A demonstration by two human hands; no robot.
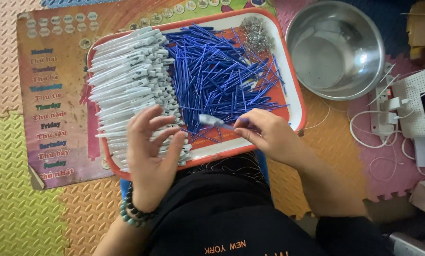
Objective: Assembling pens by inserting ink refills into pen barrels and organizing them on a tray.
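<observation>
While I sit over a red-rimmed tray (pixel 295 102) on my lap | my right hand (pixel 269 135) pinches a blue pen refill (pixel 217 122), its tip in a small clear piece | my left hand (pixel 151 151), fingers spread wide and holding nothing, hovers above white pen barrels (pixel 127 71) | blue refills (pixel 222 71) heaped mid-tray | steel bowl (pixel 336 47) on foam floor mat, right.
</observation>
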